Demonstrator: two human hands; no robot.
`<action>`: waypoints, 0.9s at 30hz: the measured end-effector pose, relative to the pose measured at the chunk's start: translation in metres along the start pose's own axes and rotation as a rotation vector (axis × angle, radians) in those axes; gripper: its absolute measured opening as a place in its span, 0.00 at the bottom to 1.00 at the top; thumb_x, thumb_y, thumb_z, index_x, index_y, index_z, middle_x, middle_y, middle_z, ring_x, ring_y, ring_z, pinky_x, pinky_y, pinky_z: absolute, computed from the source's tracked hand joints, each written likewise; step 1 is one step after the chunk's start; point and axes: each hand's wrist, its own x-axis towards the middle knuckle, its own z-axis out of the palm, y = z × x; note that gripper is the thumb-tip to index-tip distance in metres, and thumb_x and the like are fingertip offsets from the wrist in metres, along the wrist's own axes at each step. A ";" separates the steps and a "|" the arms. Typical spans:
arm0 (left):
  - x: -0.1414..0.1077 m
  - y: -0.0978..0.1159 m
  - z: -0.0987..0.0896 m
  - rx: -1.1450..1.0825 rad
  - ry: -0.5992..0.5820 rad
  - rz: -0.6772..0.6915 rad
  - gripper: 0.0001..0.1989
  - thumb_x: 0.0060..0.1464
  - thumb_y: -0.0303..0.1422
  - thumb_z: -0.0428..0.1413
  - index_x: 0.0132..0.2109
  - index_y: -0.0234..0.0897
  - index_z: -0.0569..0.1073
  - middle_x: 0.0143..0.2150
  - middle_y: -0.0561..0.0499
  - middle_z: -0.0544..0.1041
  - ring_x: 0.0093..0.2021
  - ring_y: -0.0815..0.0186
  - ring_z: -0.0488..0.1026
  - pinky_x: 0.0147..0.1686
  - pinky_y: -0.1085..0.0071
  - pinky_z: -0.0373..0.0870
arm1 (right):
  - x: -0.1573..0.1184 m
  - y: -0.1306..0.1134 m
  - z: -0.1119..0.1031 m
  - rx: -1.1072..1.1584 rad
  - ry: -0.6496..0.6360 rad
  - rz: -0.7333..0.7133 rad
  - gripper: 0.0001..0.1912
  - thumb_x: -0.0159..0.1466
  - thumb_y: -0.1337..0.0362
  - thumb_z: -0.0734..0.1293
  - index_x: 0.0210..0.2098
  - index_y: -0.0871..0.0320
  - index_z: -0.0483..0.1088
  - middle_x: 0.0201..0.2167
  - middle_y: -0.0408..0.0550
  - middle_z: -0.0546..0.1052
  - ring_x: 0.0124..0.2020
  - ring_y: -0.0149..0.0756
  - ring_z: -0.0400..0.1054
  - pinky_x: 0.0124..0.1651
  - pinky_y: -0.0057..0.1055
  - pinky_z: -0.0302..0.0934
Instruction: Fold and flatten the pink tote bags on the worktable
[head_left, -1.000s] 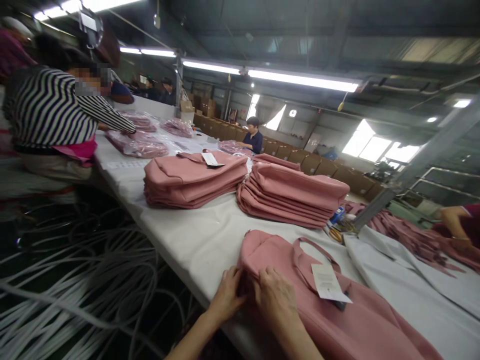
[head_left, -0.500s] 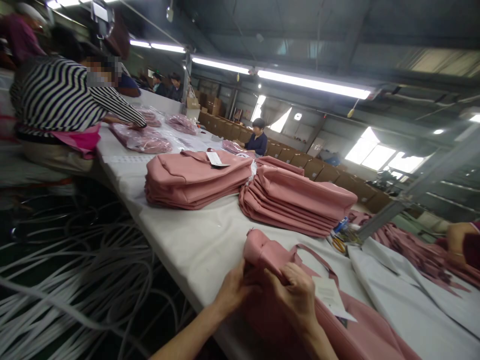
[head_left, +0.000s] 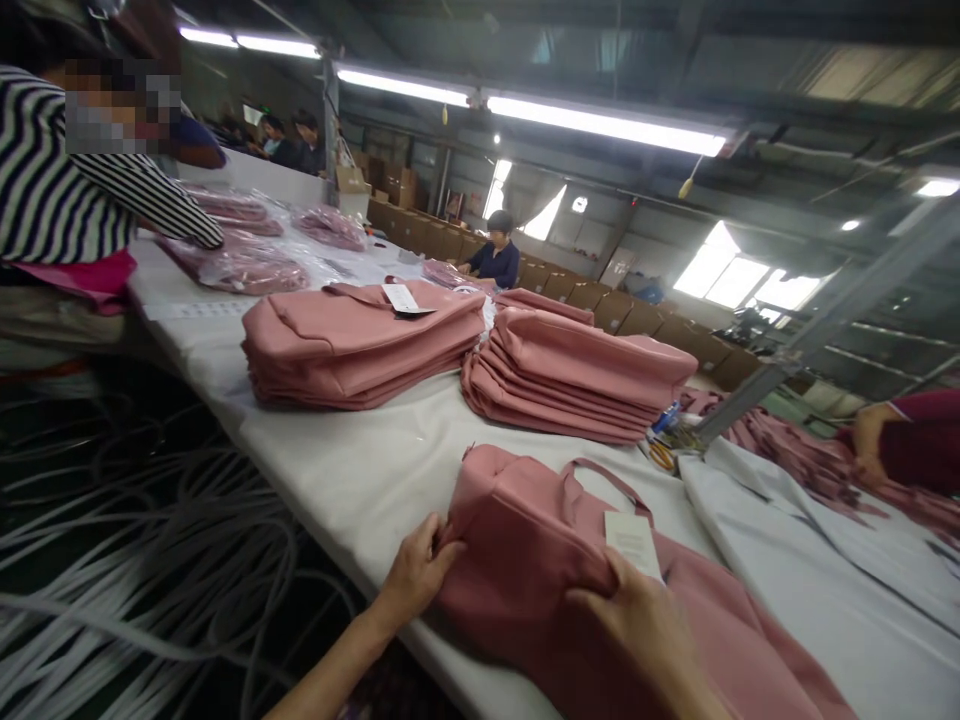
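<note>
The smooth, dusty-pink bag [head_left: 517,540] has a looped handle [head_left: 619,484] and pale tag [head_left: 630,538], print illegible. Left grip [head_left: 444,548] pinches one end; right grip [head_left: 600,580] loosely clasps its edge.

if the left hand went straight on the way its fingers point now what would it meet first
The smooth, oblong pink bag: the left hand touches its left end, so nothing seems to lie between. Depth beyond that is unclear.
</note>
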 end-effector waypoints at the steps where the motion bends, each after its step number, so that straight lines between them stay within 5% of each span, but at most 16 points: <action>1: -0.004 -0.004 0.000 0.019 0.000 0.007 0.15 0.56 0.44 0.53 0.29 0.41 0.58 0.26 0.58 0.61 0.28 0.67 0.60 0.31 0.70 0.58 | 0.008 0.002 0.001 0.018 -0.004 0.045 0.09 0.54 0.54 0.67 0.29 0.52 0.71 0.25 0.46 0.75 0.29 0.43 0.68 0.29 0.32 0.52; 5: -0.015 -0.013 -0.004 0.084 0.019 0.000 0.14 0.55 0.44 0.51 0.29 0.41 0.59 0.25 0.58 0.62 0.27 0.66 0.61 0.30 0.70 0.58 | 0.027 0.009 0.011 0.023 0.044 -0.033 0.12 0.55 0.53 0.69 0.25 0.54 0.68 0.24 0.45 0.74 0.29 0.41 0.67 0.29 0.31 0.50; 10: -0.002 -0.003 -0.012 0.119 0.079 -0.004 0.15 0.57 0.45 0.50 0.29 0.42 0.59 0.26 0.58 0.63 0.29 0.66 0.63 0.33 0.69 0.60 | 0.015 0.027 0.022 -0.013 0.330 -0.295 0.15 0.58 0.52 0.70 0.25 0.55 0.66 0.24 0.44 0.72 0.28 0.39 0.66 0.32 0.32 0.49; 17: -0.014 -0.004 -0.010 0.165 0.114 -0.077 0.14 0.58 0.46 0.46 0.36 0.41 0.65 0.32 0.52 0.72 0.33 0.60 0.70 0.36 0.64 0.67 | 0.004 0.022 0.027 -0.038 0.606 -0.624 0.22 0.69 0.49 0.56 0.25 0.56 0.63 0.22 0.45 0.68 0.25 0.38 0.60 0.32 0.34 0.46; 23: -0.027 0.008 0.023 0.373 0.203 -0.086 0.48 0.36 0.45 0.64 0.61 0.30 0.55 0.54 0.37 0.66 0.56 0.45 0.63 0.56 0.49 0.62 | 0.006 0.016 0.034 -0.034 0.684 -0.637 0.23 0.71 0.54 0.54 0.24 0.57 0.62 0.20 0.46 0.67 0.25 0.38 0.59 0.32 0.35 0.46; 27: -0.012 0.013 0.030 0.299 0.223 -0.227 0.44 0.35 0.43 0.66 0.58 0.34 0.57 0.52 0.39 0.67 0.54 0.47 0.65 0.54 0.52 0.64 | 0.015 0.019 0.039 -0.062 0.654 -0.604 0.22 0.70 0.52 0.57 0.23 0.57 0.63 0.21 0.46 0.68 0.25 0.39 0.61 0.32 0.36 0.46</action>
